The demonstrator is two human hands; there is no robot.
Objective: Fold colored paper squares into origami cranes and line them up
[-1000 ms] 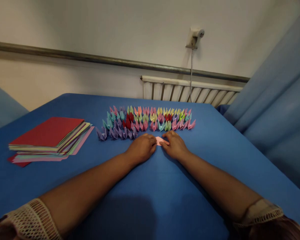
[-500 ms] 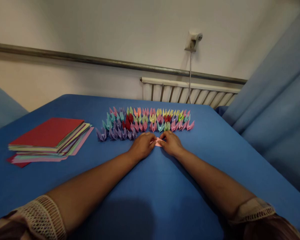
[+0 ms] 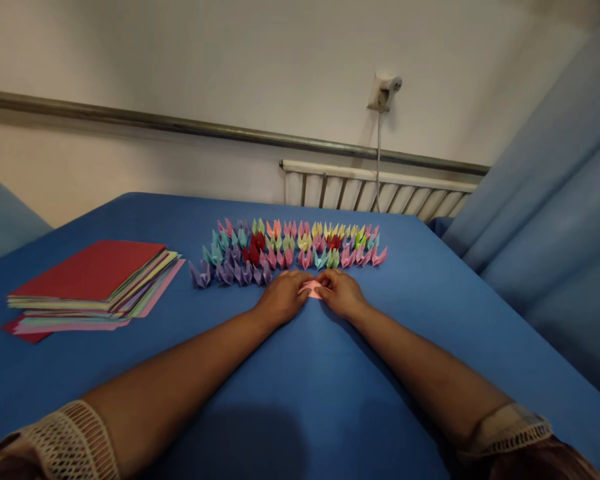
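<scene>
A small folded piece of pink paper (image 3: 313,289) lies on the blue tabletop (image 3: 330,380) between my two hands. My left hand (image 3: 285,295) grips its left side, the fingers curled inward. On the other side my right hand (image 3: 343,292) pinches the paper's right part. My fingertips cover its outer ends, so its full shape is hidden. Just beyond my hands stand rows of folded paper cranes (image 3: 285,259) in purple, turquoise, red, pink, green and yellow.
To the left sits a stack of coloured paper sheets (image 3: 87,273) with red on top. Behind the table are a radiator (image 3: 375,187), a metal rail (image 3: 180,127) and a wall socket (image 3: 383,92) with a plugged-in cable. A blue curtain (image 3: 545,220) hangs at the right.
The camera view has shifted slightly, so the scene sits a little lower. Both hands stay on the pink paper with small finger movements, and more of its middle shows.
</scene>
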